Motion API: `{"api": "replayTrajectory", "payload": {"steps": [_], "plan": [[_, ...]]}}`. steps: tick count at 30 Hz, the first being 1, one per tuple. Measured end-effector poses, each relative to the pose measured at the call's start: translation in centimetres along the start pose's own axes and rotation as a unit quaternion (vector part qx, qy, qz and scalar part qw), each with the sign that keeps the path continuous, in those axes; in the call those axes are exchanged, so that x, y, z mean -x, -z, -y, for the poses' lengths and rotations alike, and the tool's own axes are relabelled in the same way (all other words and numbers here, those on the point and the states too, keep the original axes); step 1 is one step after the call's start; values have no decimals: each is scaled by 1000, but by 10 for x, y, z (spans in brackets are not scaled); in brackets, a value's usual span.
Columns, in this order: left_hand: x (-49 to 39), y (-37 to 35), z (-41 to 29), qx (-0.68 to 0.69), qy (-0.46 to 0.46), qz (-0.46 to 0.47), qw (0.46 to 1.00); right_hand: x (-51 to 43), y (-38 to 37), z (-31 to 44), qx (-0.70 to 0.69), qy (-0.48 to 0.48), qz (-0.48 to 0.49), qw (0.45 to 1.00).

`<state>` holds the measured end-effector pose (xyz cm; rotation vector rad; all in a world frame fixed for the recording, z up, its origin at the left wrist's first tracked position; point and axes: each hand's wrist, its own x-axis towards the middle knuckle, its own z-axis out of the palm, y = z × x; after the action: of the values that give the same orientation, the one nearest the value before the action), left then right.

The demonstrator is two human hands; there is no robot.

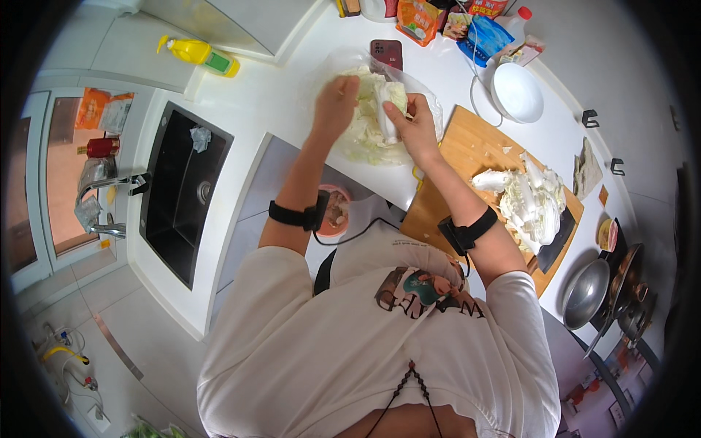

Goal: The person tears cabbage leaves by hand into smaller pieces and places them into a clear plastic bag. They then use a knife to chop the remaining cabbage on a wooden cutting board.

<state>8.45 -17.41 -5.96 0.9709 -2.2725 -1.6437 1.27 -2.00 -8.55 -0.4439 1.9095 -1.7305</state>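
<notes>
Over a clear plastic bag (pixel 421 87) of torn napa cabbage pieces, my right hand (pixel 413 128) grips a cabbage leaf (pixel 388 112) with a thick white rib, thumb across its front. My left hand (pixel 337 107) is raised over the bag's left part, fingers bent together; whether it holds a piece cannot be told. To the right, a heap of cabbage leaves (pixel 528 202) lies on a wooden cutting board (pixel 465 137), partly over the dark blade of a kitchen knife (pixel 557 238).
A black sink (pixel 183 191) with a faucet is at left. A red phone (pixel 386 53) lies behind the bag, a white bowl (pixel 516 92) behind the board. Pans, including a metal wok (pixel 586 294), stand at right. A pink basin (pixel 334 212) is below the counter's edge.
</notes>
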Motion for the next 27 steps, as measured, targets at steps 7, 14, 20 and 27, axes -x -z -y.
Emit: {"api": "replayTrajectory", "payload": {"steps": [7,14,20,27], "plan": [[27,-37,-4,219,47,-12,975,-4,-23,14,174,137,-61,973],[27,-36,6,54,-61,-106,991,-4,-27,20,190,185,-43,963],[22,-34,14,39,-63,-95,993,-9,-22,13,235,217,-35,947],[20,-24,10,28,-56,-34,997,-9,-17,18,219,184,-23,958]]}}
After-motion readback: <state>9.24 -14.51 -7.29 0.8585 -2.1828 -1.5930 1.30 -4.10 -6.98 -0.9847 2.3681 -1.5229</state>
